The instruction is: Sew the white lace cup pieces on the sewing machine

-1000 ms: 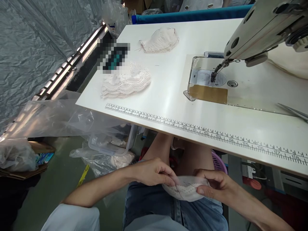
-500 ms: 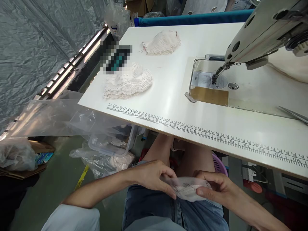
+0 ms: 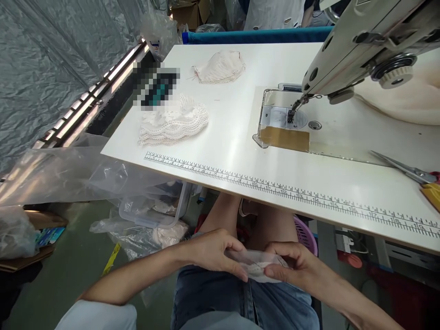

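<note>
Over my lap, below the table's front edge, my left hand [image 3: 216,252] and my right hand [image 3: 295,266] both pinch a small pale lace piece [image 3: 256,266] between them. Fingers of each hand are closed on its ends. On the white sewing table [image 3: 240,151] lie a stack of white lace pieces [image 3: 173,121] at the left and a single pinkish lace piece [image 3: 220,67] farther back. The sewing machine [image 3: 364,50] stands at the right, its needle [image 3: 292,112] over the metal plate.
A ruler scale [image 3: 292,192] runs along the table's front edge. Scissors [image 3: 402,167] lie at the far right. Clear plastic bags [image 3: 79,172] and a plastic bin [image 3: 154,215] sit on the floor at the left. A blue fabric roll [image 3: 254,35] borders the table's back.
The view has shifted slightly right and down. My hands have bunched the lace piece smaller and drawn closer together; the piece stays over my lap.
</note>
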Available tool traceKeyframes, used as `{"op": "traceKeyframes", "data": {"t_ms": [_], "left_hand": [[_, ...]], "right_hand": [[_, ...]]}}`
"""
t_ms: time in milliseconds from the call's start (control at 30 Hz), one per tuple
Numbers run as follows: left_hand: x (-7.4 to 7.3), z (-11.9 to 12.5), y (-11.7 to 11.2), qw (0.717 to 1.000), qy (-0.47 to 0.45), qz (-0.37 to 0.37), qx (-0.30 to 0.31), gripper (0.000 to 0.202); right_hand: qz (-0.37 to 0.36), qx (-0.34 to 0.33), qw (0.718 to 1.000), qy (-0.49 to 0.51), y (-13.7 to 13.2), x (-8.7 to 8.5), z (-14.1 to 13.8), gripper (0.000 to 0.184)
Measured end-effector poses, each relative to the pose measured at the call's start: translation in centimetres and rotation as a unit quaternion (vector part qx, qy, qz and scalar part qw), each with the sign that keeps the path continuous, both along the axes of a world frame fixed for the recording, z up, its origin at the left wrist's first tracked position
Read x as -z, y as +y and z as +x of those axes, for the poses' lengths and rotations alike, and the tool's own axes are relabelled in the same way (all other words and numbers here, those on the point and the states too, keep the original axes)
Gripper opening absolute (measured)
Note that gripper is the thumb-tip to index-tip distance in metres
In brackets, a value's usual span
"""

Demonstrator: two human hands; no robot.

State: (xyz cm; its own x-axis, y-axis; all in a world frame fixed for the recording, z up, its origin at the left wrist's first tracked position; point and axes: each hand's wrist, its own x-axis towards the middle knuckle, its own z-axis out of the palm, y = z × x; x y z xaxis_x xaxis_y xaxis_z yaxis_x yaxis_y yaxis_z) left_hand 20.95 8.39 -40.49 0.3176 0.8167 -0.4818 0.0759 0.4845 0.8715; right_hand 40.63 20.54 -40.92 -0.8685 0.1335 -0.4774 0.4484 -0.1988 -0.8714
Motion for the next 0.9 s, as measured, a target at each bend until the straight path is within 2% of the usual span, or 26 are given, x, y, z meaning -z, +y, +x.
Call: {"op": "traceKeyframes", "data": {"t_ms": [200,433,600,767,900], "left_hand": [[-0.2,1.1,0.9,0.999,-0.029,-0.027,-0.035,0.043],[0.4,0.4,0.3,0.998,-0.031,-0.041,-0.031,0.045],[0.5,0.2,0.1,0.998,-0.039,-0.031,-0.032,0.038],[0.1,-0.2,0.0,0.998,-0.044,-0.021,-0.03,0.033],[-0.4,0.0,0.1,0.998,-0.041,-0.026,-0.033,0.037]], "right_hand": [[0.0,-0.001,1.0,0.001,0.1,0.0,0.0,0.03],[0.005,-0.002,1.0,-0.002,0.0,0.2,0.0,0.032],[0.005,-0.024,1.0,0.013,-0.1,0.2,0.0,0.031],[0.038,-0.031,0.999,0.009,-0.3,0.0,0.0,0.031],[0.062,-0.041,0.997,0.01,-0.6,-0.4,-0.3,0.033]]}}
